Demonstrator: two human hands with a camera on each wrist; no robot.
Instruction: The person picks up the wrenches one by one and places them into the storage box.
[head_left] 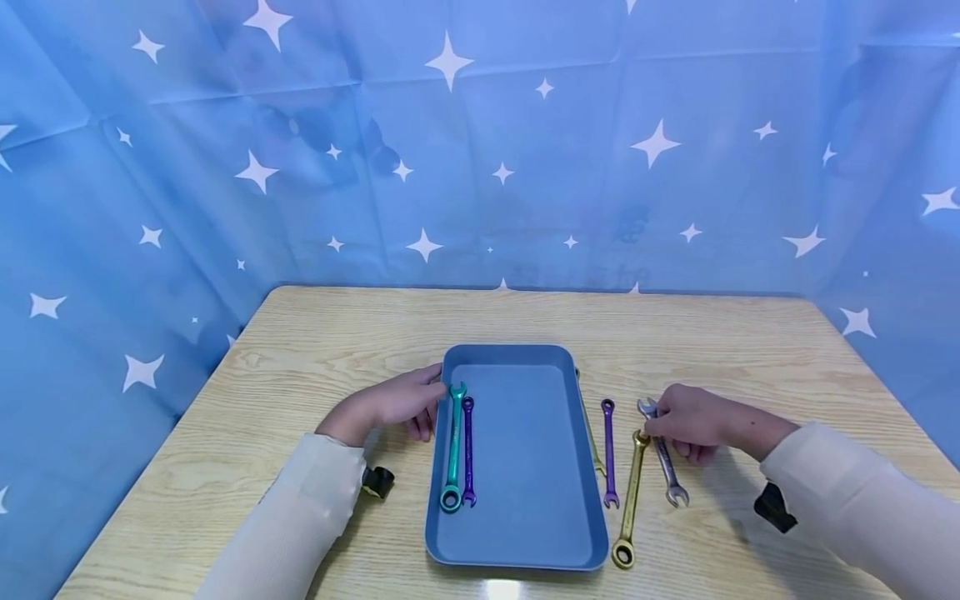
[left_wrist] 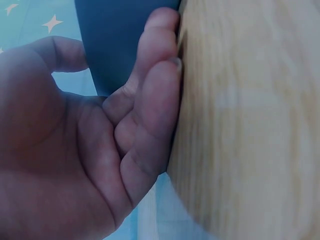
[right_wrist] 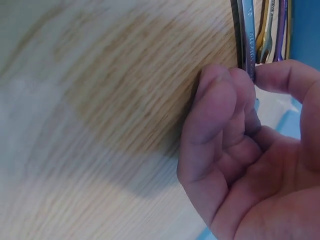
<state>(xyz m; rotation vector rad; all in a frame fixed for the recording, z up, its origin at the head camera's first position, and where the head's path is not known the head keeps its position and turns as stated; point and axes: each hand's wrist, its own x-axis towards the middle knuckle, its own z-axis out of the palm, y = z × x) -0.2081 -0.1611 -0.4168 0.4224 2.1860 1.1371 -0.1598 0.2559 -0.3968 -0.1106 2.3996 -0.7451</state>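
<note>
My left hand (head_left: 401, 402) holds the blue tray (head_left: 534, 467) by its left side, thumb on the rim and fingers against the outer wall. Inside the tray, a green combination wrench (head_left: 454, 450) lies beside a shorter purple one (head_left: 468, 454), both along the left wall. To the right, my right hand (head_left: 696, 421) pinches a silver combination wrench (head_left: 666, 467) near its upper end between thumb and fingers. In the right wrist view the silver wrench's shank (right_wrist: 247, 35) shows above the fingertips. Just left of it lies a gold wrench (head_left: 633, 500).
Between the gold wrench and the tray lies another purple wrench (head_left: 609, 458). A second gold wrench (head_left: 590, 423) is partly hidden by the tray's right rim. Everything stands on a wooden table (head_left: 360, 325), with a blue starred cloth (head_left: 480, 167) hanging behind.
</note>
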